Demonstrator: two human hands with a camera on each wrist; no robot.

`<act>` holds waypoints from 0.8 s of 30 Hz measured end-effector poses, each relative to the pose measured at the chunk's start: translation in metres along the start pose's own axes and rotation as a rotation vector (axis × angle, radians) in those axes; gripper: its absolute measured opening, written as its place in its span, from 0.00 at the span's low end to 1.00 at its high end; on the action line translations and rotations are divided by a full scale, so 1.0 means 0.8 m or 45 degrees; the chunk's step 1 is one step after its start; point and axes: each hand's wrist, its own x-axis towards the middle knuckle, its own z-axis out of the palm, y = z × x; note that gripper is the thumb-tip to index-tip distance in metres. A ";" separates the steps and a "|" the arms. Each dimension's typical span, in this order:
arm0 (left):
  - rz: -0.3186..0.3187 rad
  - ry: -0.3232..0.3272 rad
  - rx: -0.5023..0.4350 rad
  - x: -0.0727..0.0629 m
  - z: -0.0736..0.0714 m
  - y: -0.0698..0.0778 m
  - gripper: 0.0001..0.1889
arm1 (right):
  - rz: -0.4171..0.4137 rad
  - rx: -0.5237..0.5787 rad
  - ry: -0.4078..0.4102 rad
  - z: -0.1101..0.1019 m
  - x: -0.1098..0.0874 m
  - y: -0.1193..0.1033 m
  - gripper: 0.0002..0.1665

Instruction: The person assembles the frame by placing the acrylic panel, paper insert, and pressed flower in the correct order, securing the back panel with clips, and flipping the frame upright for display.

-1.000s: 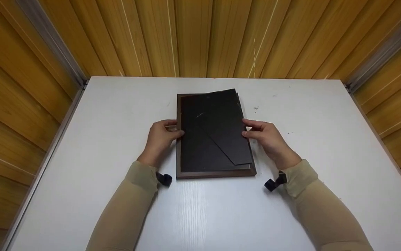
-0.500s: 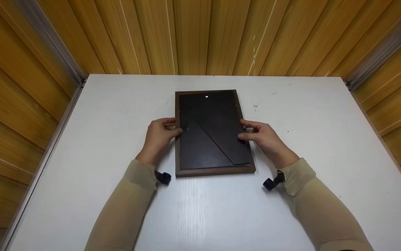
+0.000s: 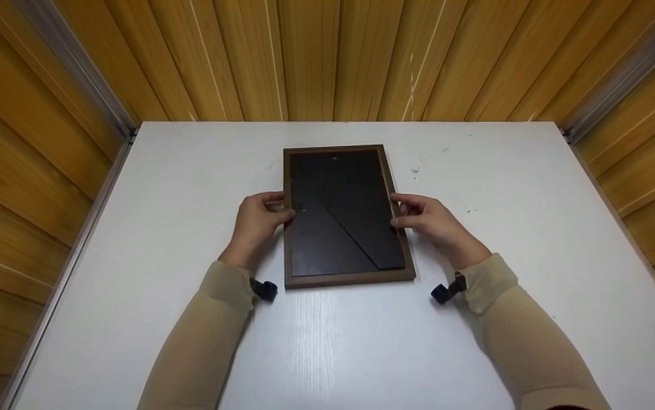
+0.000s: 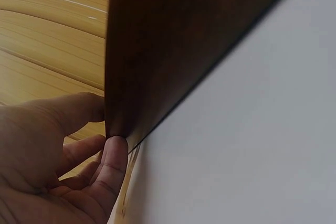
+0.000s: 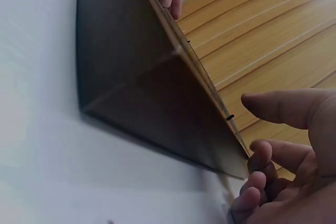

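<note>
A picture frame (image 3: 350,279) with a brown wooden border lies back side up on the white table. Set within the border is its black back panel (image 3: 333,239), which has a slanting stand cut into it. My left hand (image 3: 259,222) grips the left side, thumb over the border and fingers against the outer edge. At the right side is my right hand (image 3: 427,219). Its bent fingers (image 5: 257,182) touch the edge, while the thumb (image 5: 278,107) stands slightly above the back in the right wrist view. The front of the frame is hidden underneath.
A white table (image 3: 190,165) carries the frame, with small marks on its surface at the right. Yellow wood-plank walls (image 3: 310,62) rise behind it and at both sides, with grey metal posts (image 3: 77,62) at the corners.
The back panel, earlier tilted with its top right corner sticking out over the border, now sits inside the border. My right thumb pressed on the panel and has drawn back to the edge.
</note>
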 end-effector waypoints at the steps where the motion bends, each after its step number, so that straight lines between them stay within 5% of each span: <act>1: 0.001 0.000 0.000 0.000 0.000 -0.001 0.26 | -0.012 0.000 -0.008 -0.002 0.001 0.001 0.39; 12: 0.044 0.007 0.045 -0.001 -0.004 -0.002 0.26 | -0.230 -0.432 -0.111 -0.033 0.002 0.008 0.29; 19: 0.035 -0.034 0.054 -0.001 -0.011 -0.001 0.27 | -0.411 -0.792 -0.113 -0.032 -0.004 -0.004 0.23; 24: 0.034 -0.045 0.038 0.000 -0.013 -0.001 0.26 | -0.520 -0.911 -0.121 -0.026 -0.007 -0.011 0.20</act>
